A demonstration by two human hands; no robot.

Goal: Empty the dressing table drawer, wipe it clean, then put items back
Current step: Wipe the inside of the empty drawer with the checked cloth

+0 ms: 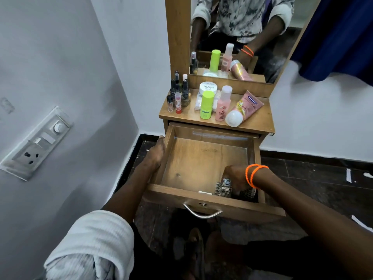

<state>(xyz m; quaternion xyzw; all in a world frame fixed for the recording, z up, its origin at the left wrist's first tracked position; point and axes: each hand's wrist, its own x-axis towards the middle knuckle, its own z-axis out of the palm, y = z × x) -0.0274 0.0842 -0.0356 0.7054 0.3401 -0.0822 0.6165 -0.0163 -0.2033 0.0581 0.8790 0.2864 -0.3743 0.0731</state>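
Observation:
The wooden drawer is pulled out below the dressing table top. Its floor is bare apart from a small white scrap by the front wall. My left hand grips the drawer's left side wall. My right hand, with orange bands at the wrist, is inside the front right corner, closed on a checked cloth pressed to the drawer floor. On the table top stand a green bottle, a pink bottle, a pink tube, a white jar and several small dark bottles.
A mirror rises behind the table top. A wall with a switch and socket plate is close on the left. Blue fabric hangs at the upper right. The dark floor lies around the drawer, whose metal handle faces me.

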